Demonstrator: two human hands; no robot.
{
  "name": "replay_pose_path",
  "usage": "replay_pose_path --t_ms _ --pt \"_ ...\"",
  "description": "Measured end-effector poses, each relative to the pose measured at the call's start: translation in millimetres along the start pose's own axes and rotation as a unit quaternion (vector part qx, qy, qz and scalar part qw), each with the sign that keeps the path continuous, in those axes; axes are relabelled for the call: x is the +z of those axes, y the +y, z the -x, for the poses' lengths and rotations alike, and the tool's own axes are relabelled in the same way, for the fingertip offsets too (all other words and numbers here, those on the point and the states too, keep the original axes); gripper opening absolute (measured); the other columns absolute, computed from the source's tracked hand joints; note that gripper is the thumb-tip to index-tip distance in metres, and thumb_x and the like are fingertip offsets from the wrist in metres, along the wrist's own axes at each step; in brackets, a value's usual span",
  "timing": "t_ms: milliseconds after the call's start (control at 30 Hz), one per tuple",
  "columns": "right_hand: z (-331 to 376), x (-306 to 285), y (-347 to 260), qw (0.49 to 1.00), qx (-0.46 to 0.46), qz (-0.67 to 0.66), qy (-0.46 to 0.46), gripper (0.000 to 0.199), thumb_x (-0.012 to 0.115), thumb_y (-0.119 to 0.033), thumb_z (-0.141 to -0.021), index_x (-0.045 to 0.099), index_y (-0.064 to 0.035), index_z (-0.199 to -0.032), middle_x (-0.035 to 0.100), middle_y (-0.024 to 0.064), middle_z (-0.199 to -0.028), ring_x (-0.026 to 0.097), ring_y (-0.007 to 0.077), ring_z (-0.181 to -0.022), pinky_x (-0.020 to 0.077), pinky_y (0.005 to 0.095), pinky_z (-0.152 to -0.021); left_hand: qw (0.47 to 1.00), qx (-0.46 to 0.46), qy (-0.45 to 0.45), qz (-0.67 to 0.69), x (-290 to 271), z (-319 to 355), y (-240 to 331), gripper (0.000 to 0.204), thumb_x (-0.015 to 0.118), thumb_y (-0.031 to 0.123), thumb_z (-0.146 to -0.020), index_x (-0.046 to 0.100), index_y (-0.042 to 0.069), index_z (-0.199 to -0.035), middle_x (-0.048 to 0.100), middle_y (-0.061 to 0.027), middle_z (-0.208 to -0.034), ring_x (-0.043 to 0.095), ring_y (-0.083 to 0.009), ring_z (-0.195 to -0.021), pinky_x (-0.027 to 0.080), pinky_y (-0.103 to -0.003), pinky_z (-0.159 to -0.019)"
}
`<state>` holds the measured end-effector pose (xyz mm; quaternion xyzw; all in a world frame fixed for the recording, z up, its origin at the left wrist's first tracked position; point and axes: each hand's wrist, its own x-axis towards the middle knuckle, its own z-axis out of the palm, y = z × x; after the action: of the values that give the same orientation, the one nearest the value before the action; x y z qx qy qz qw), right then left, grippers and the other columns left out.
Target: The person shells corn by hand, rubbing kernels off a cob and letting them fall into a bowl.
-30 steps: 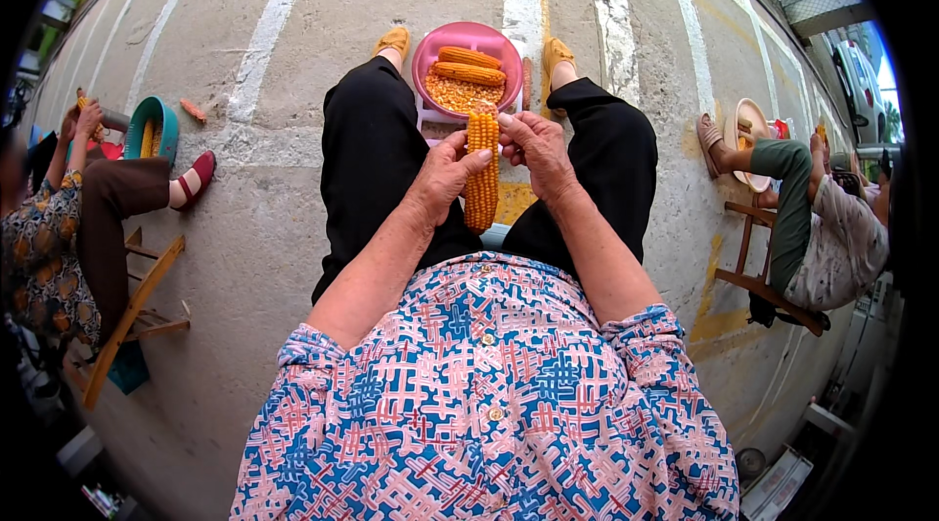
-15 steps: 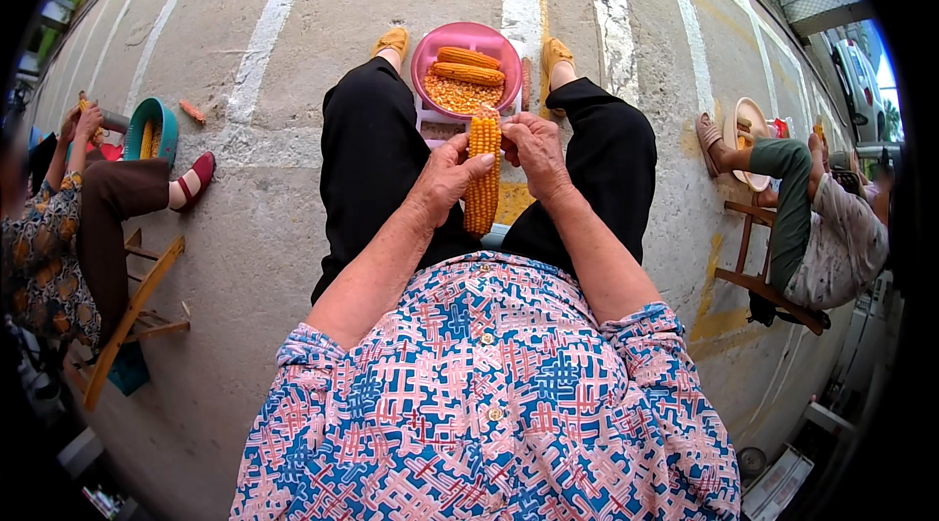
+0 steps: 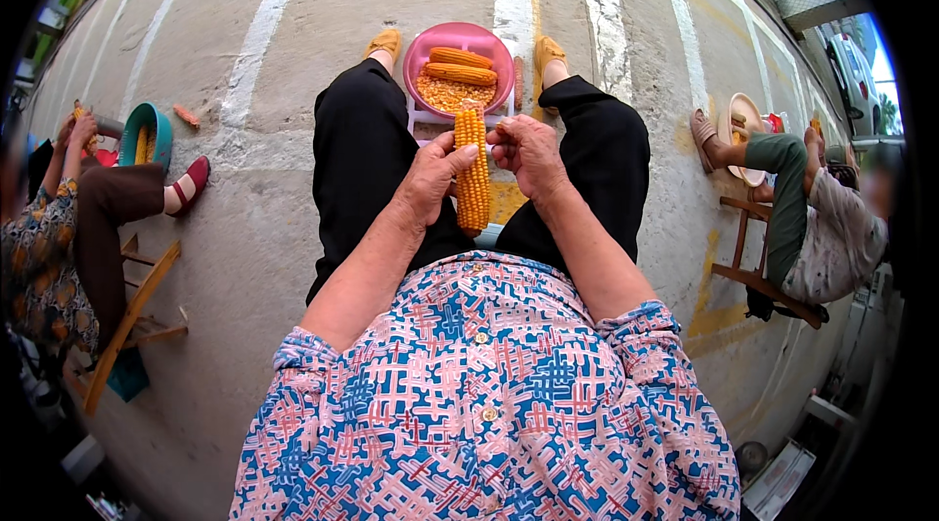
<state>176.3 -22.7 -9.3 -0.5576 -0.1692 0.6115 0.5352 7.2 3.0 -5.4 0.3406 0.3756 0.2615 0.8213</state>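
Pink bowl (image 3: 423,49): loose kernels (image 3: 446,93), two cobs (image 3: 460,66); teal bowl (image 3: 130,125): cobs.

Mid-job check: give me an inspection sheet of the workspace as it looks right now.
Surface: grey concrete ground with painted white lines.
Job's things: corn cob held upright over the lap; pink basin between the feet holds two cobs and loose kernels.
Clutter: a stray cob on the ground by a teal basin at far left.
Hands: left hand grips the cob's side; right hand pinches near its top.
Cables: nothing seen.
Surroundings: seated people on both sides, wooden stools, a parked vehicle at upper right.
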Motion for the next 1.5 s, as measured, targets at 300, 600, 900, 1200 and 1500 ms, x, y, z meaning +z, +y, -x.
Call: replay_pose_path --t_ms 300,600,900,1200,1500 --pt "-9 3 -2 0.921 -0.146 0.36 -0.008 0.012 0.061 -0.011 -0.071 0.059 0.0007 -0.07 0.063 0.0116 -0.069 0.06 0.0188 -0.056 0.0483 0.0337 -0.052 0.999 -0.012 0.032 0.029 -5 -3 -2 0.036 0.059 0.023 -0.088 0.052 0.005 -0.118 0.058 -0.0028 -0.096 0.057 -0.0119 -0.083 0.048 -0.028 -0.07" --pt "1 20 -17 0.8 -0.283 0.528 0.03 0.008 0.055 -0.006 -0.073 0.058 0.0003 -0.075 0.06 0.0133 -0.066 0.06 0.0256 -0.063 0.0474 0.0359 -0.061 0.998 -0.019 0.047 0.034 -3 -4 -3 0.035 0.058 0.024 -0.088 0.051 0.006 -0.117 0.056 -0.0032 -0.096 0.057 -0.0121 -0.085 0.048 -0.028 -0.071" --pt "-22 -4 -5 0.977 -0.11 0.18 -0.012 0.013 0.052 -0.008 -0.072 0.06 0.0016 -0.077 0.056 0.0039 -0.064 0.053 0.0108 -0.052 0.0439 0.0237 -0.048 0.998 -0.021 0.046 0.025 -3 -9 -4 0.033 0.058 0.026 -0.088 0.052 0.007 -0.115 0.055 -0.0016 -0.093 0.055 -0.0108 -0.083 0.047 -0.03 -0.071" --pt "-3 -10 2 0.998 0.016 0.068 0.01 0.015 0.055 -0.012 -0.084 0.06 -0.0023 -0.094 0.056 0.0005 -0.069 0.051 0.0067 -0.051 0.0407 0.0191 -0.045 0.996 -0.01 0.069 0.061 -6 -14 -11 0.031 0.058 0.025 -0.087 0.053 0.005 -0.11 0.058 -0.0028 -0.086 0.059 -0.0122 -0.071 0.05 -0.027 -0.059" --pt "3 -5 20 0.995 0.081 0.057 -0.019 0.008 0.058 -0.016 -0.086 0.057 -0.0074 -0.085 0.057 -0.0006 -0.068 0.053 0.0076 -0.053 0.042 0.0193 -0.047 0.991 0.014 0.072 0.114 -8 -12 -7 0.031 0.055 0.025 -0.089 0.051 0.0 -0.109 0.058 -0.007 -0.088 0.059 -0.0144 -0.076 0.051 -0.03 -0.068"
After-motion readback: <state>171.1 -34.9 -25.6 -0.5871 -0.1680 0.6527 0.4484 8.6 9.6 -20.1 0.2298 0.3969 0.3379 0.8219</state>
